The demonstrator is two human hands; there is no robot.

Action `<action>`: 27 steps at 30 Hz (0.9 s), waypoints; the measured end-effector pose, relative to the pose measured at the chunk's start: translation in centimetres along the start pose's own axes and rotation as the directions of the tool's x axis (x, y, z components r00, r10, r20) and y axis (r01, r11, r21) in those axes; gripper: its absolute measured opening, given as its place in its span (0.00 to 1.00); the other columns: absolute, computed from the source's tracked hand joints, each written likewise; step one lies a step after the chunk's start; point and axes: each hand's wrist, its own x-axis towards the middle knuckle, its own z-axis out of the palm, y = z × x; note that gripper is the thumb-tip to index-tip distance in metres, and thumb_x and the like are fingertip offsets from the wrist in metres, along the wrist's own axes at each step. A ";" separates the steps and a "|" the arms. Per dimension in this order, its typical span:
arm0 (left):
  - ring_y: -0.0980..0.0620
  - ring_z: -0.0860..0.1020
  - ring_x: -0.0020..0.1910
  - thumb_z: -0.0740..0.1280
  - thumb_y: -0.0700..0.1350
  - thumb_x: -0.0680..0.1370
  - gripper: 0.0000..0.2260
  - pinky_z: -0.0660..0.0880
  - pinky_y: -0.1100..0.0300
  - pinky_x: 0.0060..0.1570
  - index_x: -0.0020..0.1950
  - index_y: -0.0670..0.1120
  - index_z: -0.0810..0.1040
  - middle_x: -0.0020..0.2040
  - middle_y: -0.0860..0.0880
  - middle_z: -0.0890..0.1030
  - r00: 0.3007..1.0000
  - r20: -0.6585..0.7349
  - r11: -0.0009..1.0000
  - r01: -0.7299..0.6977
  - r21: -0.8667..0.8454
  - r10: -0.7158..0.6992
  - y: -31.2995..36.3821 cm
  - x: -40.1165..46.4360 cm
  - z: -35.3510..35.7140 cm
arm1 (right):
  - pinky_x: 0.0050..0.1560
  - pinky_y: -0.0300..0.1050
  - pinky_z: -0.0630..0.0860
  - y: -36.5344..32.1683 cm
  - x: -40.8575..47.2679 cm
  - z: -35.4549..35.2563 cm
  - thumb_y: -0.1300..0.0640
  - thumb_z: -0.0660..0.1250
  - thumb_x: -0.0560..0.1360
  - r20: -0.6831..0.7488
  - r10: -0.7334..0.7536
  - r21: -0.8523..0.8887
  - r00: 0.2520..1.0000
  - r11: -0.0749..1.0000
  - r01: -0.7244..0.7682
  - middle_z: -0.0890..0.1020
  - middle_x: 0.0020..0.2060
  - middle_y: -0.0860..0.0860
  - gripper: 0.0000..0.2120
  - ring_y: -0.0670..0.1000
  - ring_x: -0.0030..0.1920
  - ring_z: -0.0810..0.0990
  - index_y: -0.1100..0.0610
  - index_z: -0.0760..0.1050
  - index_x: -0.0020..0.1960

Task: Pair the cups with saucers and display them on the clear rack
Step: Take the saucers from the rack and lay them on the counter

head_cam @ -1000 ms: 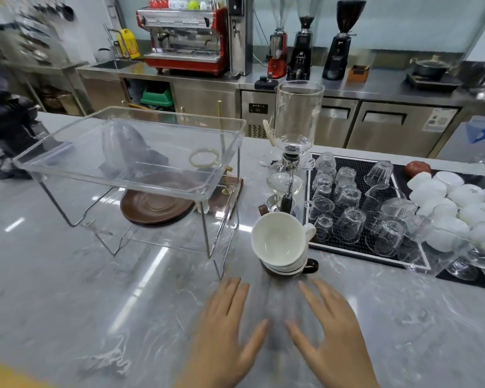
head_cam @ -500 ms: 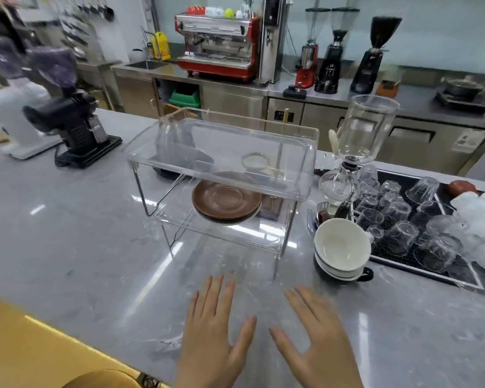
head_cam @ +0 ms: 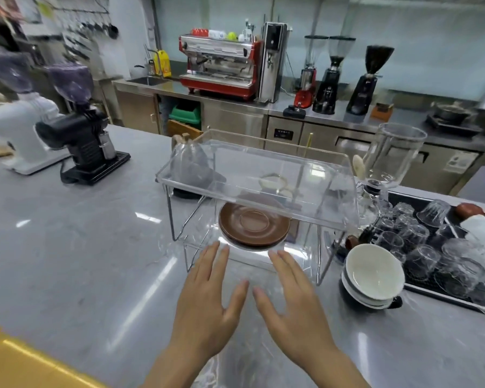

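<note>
Both hands empty, fingers spread: left hand (head_cam: 207,298), right hand (head_cam: 297,301) over grey tabletop (head_cam: 95,261). Brown saucers (head_cam: 254,226) stacked on lower shelf of clear two-tier rack (head_cam: 258,177). White stacked cups (head_cam: 374,278) beside rack, unpaired. Task barely begun.

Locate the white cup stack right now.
In the head view, the white cup stack stands on the counter at right, beside the clear rack's right legs, in front of the tray of upturned glasses.

Two empty, spread hands before clear rack (head_cam: 256,189), brown saucers (head_cam: 254,226) beneath.
</note>
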 end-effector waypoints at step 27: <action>0.53 0.79 0.39 0.63 0.52 0.79 0.08 0.78 0.50 0.40 0.46 0.52 0.79 0.39 0.53 0.81 0.994 0.027 0.980 0.109 -0.164 -0.106 -2.1 13.6 1.2 | 0.45 0.17 0.64 1.0 11.5 -0.2 0.58 0.62 0.79 -0.094 0.353 0.161 0.931 0.928 -0.335 0.68 0.46 0.32 0.21 0.29 0.52 0.72 0.50 0.67 0.71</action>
